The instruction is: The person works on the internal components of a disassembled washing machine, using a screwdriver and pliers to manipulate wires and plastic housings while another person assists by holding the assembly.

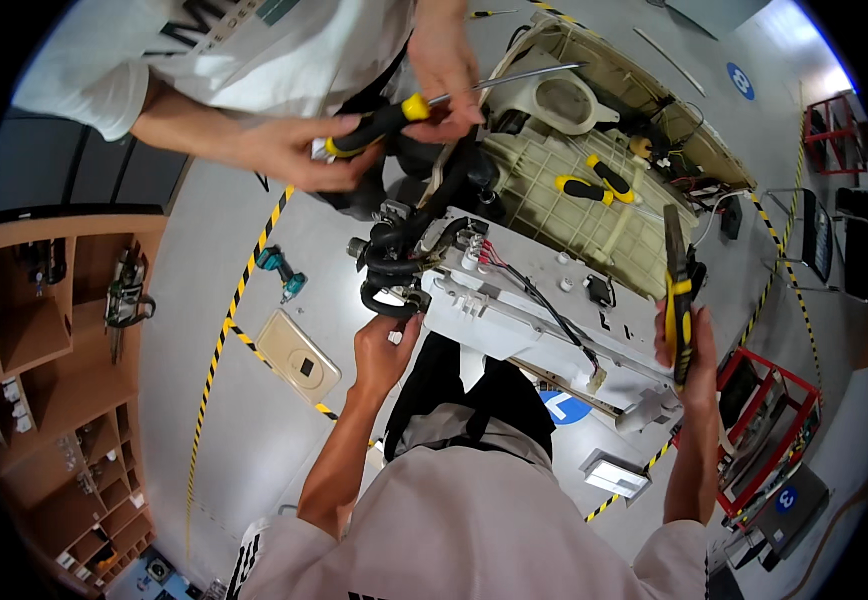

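My left hand [384, 352] pinches the lower bend of a black rubber hose [382, 300], beside a metal fitting at the left end of a long white appliance part [514, 310]. Red and black wires with a white connector [597, 380] lie across that part. In my right hand [694, 345], pliers [678, 300] with yellow and black handles point upward, close to the part's right end. Across from me a co-worker's two hands [444, 75] hold a long screwdriver [379, 125] with a black and yellow handle.
Beyond the part lies a cream plastic appliance shell [534, 190], with two yellow-black hand tools [609, 180] on it. A teal cordless drill [282, 272] and a beige panel [296, 355] rest on the floor. Wooden shelving [49, 370] stands left, a red cart [769, 430] right.
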The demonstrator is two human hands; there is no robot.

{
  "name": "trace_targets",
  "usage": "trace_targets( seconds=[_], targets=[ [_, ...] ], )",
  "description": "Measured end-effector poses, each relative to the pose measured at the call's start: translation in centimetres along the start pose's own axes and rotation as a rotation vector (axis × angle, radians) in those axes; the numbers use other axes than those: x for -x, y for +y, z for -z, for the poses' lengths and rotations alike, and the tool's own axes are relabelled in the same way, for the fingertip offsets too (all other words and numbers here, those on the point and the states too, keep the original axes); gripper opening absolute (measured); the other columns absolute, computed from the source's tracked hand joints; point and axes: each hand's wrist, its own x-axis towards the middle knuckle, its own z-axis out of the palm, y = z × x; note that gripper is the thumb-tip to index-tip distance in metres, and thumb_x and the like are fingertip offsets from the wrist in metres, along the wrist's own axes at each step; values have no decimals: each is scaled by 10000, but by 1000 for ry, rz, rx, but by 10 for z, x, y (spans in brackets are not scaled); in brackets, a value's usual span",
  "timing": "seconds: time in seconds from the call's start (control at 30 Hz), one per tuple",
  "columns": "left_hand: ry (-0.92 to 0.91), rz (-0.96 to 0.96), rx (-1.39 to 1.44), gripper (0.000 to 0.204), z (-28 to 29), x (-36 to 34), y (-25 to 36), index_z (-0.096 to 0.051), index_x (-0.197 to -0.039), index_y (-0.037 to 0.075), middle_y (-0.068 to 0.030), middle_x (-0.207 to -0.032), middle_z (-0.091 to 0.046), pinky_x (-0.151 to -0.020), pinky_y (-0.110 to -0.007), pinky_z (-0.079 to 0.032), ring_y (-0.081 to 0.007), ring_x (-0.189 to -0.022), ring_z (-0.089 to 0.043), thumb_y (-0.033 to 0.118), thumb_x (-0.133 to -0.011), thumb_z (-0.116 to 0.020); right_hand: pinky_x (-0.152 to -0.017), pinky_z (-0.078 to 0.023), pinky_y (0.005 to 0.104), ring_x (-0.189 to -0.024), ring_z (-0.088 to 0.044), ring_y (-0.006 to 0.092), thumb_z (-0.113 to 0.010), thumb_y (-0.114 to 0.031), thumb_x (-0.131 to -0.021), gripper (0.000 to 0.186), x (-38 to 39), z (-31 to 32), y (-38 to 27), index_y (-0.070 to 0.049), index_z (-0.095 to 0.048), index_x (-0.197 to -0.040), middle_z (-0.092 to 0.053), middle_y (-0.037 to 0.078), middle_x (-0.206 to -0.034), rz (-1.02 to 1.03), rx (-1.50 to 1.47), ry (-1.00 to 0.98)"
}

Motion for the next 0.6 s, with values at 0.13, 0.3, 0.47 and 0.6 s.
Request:
trace_targets(
  seconds=[0.13,0.3,0.47,0.6],
  targets=[
    [-76,-21,33,171,6,-5,-7,-734,-954,-24,-160,-797,-725,-671,-320,-530,-209,-717,-710,125,-869,-739,-548,-435,187,-649,-553,55,-471,-524,-991,596,41,-44,8,16,-533,-1235,-606,46,-896,17,-65,-48],
    [-156,-96,39,176,9,-10,-19,-734,-967,-24,-157,-807,-728,-681,-316,-531,-204,-726,-710,134,-892,-723,-446,-360,192,-544,-471,44,-552,-422,-986,514,75,-102,48,26,-498,-1230,-563,47,-826,-76,-473,-273],
    [-227,-139,132,197,12,-13,-30,-716,-1020,-27,-129,-792,-718,-673,-300,-532,-174,-721,-705,133,-906,-708,-401,-302,211,-451,-371,48,-362,-410,-1059,474,106,-164,92,13,-524,-1200,-524,29,-718,-226,-465,-222],
    [-262,-117,225,248,19,-5,-30,-687,-1104,-31,-116,-867,-723,-659,-263,-513,-136,-726,-680,150,-936,-676,-420,-338,214,-461,-415,65,-364,-272,-1063,410,122,-189,112,55,-531,-1244,-515,31,-710,-175,-177,-71]
  ],
)
